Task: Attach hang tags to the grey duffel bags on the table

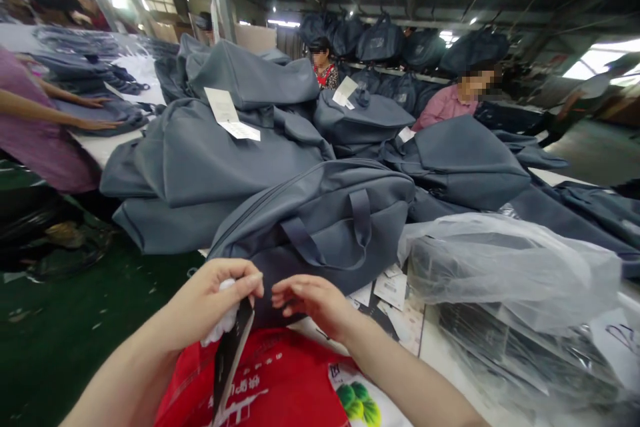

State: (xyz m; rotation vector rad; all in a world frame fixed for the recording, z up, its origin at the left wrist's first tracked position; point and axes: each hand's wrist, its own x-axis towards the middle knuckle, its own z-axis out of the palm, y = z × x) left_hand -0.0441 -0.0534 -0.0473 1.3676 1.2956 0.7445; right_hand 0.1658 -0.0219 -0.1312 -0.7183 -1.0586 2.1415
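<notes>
My left hand [220, 297] is closed round a dark hang tag [231, 360] with a pale edge, which points down, and a bunched white thing [224, 320] that I cannot make out. Just right of it, my right hand [317, 303] has its fingers loosely curved, with nothing visible in them. Beyond both hands a grey-blue bag [320, 220] with two strap handles and a zip lies on its side. Below them is a red printed cloth [270, 380], an apron by its look.
Grey-blue bags [215, 160] are piled at the left, more bags [465, 160] at the right. Loose tags [393, 288] lie by the near bag. A clear plastic bag [510, 260] holds dark flat items. Co-workers stand around; one's hands [95, 113] touch fabric.
</notes>
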